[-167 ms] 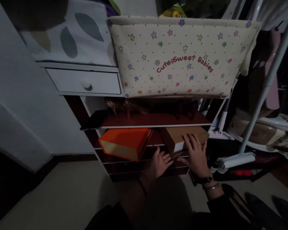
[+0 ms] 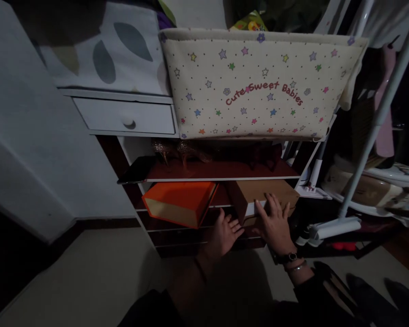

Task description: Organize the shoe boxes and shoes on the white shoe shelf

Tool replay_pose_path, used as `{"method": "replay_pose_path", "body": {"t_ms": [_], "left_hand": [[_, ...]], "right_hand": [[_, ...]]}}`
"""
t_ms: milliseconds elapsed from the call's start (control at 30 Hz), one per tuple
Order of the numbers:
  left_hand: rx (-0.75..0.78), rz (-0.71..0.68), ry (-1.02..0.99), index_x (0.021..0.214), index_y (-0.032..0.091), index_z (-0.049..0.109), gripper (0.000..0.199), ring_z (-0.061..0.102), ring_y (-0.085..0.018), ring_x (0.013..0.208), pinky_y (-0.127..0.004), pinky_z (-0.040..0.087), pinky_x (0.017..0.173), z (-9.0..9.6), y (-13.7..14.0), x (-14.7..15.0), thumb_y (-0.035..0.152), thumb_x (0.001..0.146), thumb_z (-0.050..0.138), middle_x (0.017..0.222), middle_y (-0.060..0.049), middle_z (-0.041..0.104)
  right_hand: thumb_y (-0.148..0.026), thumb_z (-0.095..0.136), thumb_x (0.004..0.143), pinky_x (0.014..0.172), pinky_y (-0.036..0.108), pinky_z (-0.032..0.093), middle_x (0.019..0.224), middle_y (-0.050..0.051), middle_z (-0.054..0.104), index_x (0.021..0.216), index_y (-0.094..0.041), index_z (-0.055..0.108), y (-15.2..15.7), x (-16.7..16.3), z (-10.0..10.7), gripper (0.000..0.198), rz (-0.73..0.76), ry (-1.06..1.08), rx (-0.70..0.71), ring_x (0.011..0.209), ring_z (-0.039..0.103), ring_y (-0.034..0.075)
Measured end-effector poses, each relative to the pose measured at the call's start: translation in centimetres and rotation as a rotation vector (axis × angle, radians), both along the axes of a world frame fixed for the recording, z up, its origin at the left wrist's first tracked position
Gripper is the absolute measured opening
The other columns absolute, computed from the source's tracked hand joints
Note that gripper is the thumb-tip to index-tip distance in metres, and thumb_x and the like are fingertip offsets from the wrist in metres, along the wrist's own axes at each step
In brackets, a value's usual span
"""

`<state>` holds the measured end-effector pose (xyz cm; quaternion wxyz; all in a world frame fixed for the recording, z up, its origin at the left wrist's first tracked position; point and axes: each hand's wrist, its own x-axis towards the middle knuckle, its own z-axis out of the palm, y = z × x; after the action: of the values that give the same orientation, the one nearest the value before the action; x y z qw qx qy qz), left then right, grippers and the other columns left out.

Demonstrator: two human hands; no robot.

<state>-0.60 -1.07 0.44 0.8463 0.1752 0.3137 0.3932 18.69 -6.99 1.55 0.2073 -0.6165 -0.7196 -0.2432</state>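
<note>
A brown cardboard box (image 2: 240,193) lies on a lower shelf, its near end jutting past the shelf edge. My right hand (image 2: 275,226) rests with spread fingers against its top and front, not wrapped round it. Just left of the box, my left hand (image 2: 226,230) is palm up with its fingers stretched out and nothing in it. To the left on the same shelf sits an orange box (image 2: 179,195) with a pale yellowish front, also sticking out.
Above stands a cream fabric bin (image 2: 238,84) with stars. Glittery high heels (image 2: 186,150) occupy the shelf (image 2: 221,171) over the boxes. A white drawer (image 2: 105,116) is at upper left. A mop (image 2: 364,150) leans at right.
My right hand has shifted slightly left and down on the brown box, its thumb rising onto the front. My left hand has hardly moved. The view has tilted a little.
</note>
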Motion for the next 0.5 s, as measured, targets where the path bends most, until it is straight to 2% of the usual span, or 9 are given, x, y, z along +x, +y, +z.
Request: {"method": "replay_pose_path", "body": {"t_ms": [133, 233, 400, 467, 500], "left_hand": [[-0.027, 0.02, 0.057, 0.166, 0.016, 0.013, 0.092, 0.053, -0.033, 0.141, -0.046, 0.041, 0.116, 0.2, -1.6, -0.9, 0.075, 0.097, 0.029, 0.162, -0.027, 0.037], [-0.048, -0.016, 0.083, 0.164, 0.015, 0.02, 0.089, 0.058, -0.035, 0.136, -0.049, 0.041, 0.114, 0.0, -2.7, -1.4, 0.075, 0.098, 0.025, 0.157, -0.029, 0.044], [-0.049, -0.083, -0.055, 0.153, 0.013, 0.041, 0.086, 0.059, -0.035, 0.135, -0.055, 0.043, 0.113, -1.0, -3.6, -1.5, 0.076, 0.098, 0.022, 0.147, -0.024, 0.058], [-0.047, -0.074, -0.111, 0.151, 0.014, 0.045, 0.085, 0.057, -0.035, 0.137, -0.056, 0.043, 0.114, -1.3, -3.8, -1.2, 0.076, 0.098, 0.022, 0.146, -0.022, 0.06], [-0.037, -0.072, -0.133, 0.152, 0.014, 0.046, 0.086, 0.056, -0.035, 0.139, -0.057, 0.042, 0.115, -1.4, -3.9, -0.9, 0.077, 0.097, 0.022, 0.147, -0.022, 0.059]], "right_hand": [[-0.024, 0.082, 0.08, 0.115, 0.082, 0.016, 0.171, 0.018, 0.008, 0.157, -0.037, 0.035, -1.0, -0.5, -0.9, 0.091, 0.057, 0.002, 0.131, 0.149, 0.03, 0.048], [-0.021, 0.082, 0.079, 0.112, 0.086, 0.019, 0.171, 0.015, 0.001, 0.152, -0.041, 0.04, -3.5, -0.9, -1.0, 0.087, 0.096, 0.012, 0.164, 0.144, 0.035, 0.049], [-0.018, 0.08, 0.078, 0.113, 0.087, 0.018, 0.169, 0.003, 0.015, 0.137, -0.051, 0.055, -11.7, -0.5, -2.0, 0.073, 0.171, 0.111, 0.13, 0.141, 0.039, 0.046], [-0.02, 0.085, 0.071, 0.114, 0.087, 0.015, 0.166, -0.003, 0.023, 0.125, -0.054, 0.063, -15.2, 0.3, -3.4, 0.068, 0.206, 0.276, 0.134, 0.142, 0.039, 0.047], [-0.023, 0.089, 0.066, 0.115, 0.088, 0.011, 0.164, -0.005, 0.027, 0.118, -0.054, 0.067, -16.9, 0.9, -4.2, 0.064, 0.211, 0.432, 0.145, 0.143, 0.037, 0.048]]}}
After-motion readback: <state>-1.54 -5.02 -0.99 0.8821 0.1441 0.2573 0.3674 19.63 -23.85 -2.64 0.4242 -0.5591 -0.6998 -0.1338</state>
